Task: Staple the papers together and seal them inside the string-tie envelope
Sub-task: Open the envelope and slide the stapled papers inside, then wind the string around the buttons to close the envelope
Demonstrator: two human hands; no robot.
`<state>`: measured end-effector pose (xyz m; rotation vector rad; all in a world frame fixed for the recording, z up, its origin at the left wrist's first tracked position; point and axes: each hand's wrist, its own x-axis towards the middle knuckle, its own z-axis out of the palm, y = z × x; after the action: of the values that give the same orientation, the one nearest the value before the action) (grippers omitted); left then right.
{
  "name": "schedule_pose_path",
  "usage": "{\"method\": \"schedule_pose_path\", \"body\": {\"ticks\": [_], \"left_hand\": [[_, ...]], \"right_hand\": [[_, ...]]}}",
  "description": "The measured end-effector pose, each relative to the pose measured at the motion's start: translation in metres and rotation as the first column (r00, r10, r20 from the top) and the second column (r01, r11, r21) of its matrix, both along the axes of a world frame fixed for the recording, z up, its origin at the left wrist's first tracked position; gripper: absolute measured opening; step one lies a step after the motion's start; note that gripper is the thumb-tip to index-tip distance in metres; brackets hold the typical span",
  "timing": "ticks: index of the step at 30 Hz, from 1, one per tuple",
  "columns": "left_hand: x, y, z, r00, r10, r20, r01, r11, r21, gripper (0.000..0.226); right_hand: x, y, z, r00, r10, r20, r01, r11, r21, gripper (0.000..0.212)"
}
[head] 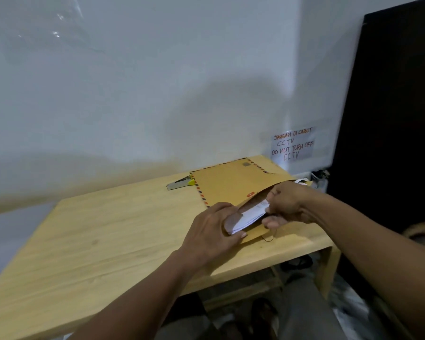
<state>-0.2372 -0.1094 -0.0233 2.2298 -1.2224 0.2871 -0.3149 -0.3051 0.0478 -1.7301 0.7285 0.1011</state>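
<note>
While both hands work at its open mouth, the brown kraft-paper string-tie envelope (231,182) with a red-and-blue striped border lies flat on the far right part of the light wooden surface (96,241). A stack of white printed papers (247,217) sits partly inside that mouth, its near end sticking out over the lower flap. The left hand (214,231) has its grip on the envelope at the opening: the fingers curl over the upper edge and the thumb lies on the flap beside the corner of the papers. The right hand (290,204) has its grip clenched on the papers' right end, fingers above and thumb beneath. A small red round tie button (250,194) shows on the envelope just above the opening, and a thin dark string (268,238) loops off the flap's near edge onto the surface. Behind the envelope's far left corner, touching or just beside it, lies a grey metal stapler (178,184) with a yellow part. On the white wall (133,94) above the surface's right end hangs a handwritten paper note (292,144) about CCTV, and a tall dark panel (390,119) stands at the right.
</note>
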Motion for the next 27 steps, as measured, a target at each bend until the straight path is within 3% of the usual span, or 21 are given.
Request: {"method": "schedule_pose_path", "body": {"ticks": [6, 9, 12, 16, 17, 20, 21, 23, 27], "left_hand": [[-0.007, -0.001, 0.000, 0.999, -0.039, 0.008, 0.039, 0.999, 0.008, 0.057], [-0.007, 0.002, 0.000, 0.999, -0.033, 0.024, 0.033, 0.999, 0.023, 0.067], [-0.007, 0.009, 0.000, 0.999, -0.030, -0.034, 0.031, 0.998, 0.046, 0.080], [-0.001, 0.010, 0.000, 1.000, -0.009, -0.007, 0.010, 0.994, 0.111, 0.069], [0.001, 0.011, -0.001, 1.000, -0.005, -0.004, 0.006, 0.990, 0.137, 0.063], [0.004, 0.012, -0.006, 0.999, -0.048, 0.022, 0.044, 0.985, 0.166, 0.044], [0.003, 0.012, -0.007, 0.998, -0.057, 0.037, 0.050, 0.986, 0.157, 0.040], [0.005, 0.009, -0.010, 0.999, -0.023, 0.022, 0.021, 0.992, 0.123, 0.034], [0.022, 0.000, -0.012, 0.995, 0.091, -0.028, -0.089, 0.992, 0.085, 0.026]], "right_hand": [[0.007, 0.008, -0.027, 0.972, -0.121, 0.199, 0.175, 0.945, -0.277, 0.026], [0.009, 0.006, -0.035, 0.976, -0.095, 0.197, 0.180, 0.859, -0.480, 0.026], [0.007, -0.004, -0.028, 0.993, 0.078, 0.091, 0.015, 0.674, -0.739, 0.029], [-0.006, -0.014, -0.014, 0.914, 0.399, -0.069, -0.302, 0.560, -0.771, 0.029], [-0.009, -0.013, -0.014, 0.885, 0.444, -0.140, -0.373, 0.495, -0.785, 0.033], [-0.010, -0.011, -0.027, 0.857, 0.420, -0.299, -0.419, 0.228, -0.879, 0.058], [-0.008, -0.010, -0.032, 0.861, 0.406, -0.307, -0.408, 0.189, -0.893, 0.064], [-0.003, -0.011, -0.040, 0.863, 0.411, -0.293, -0.402, 0.210, -0.891, 0.063], [0.006, -0.015, -0.049, 0.867, 0.444, -0.225, -0.388, 0.318, -0.865, 0.036]]}}
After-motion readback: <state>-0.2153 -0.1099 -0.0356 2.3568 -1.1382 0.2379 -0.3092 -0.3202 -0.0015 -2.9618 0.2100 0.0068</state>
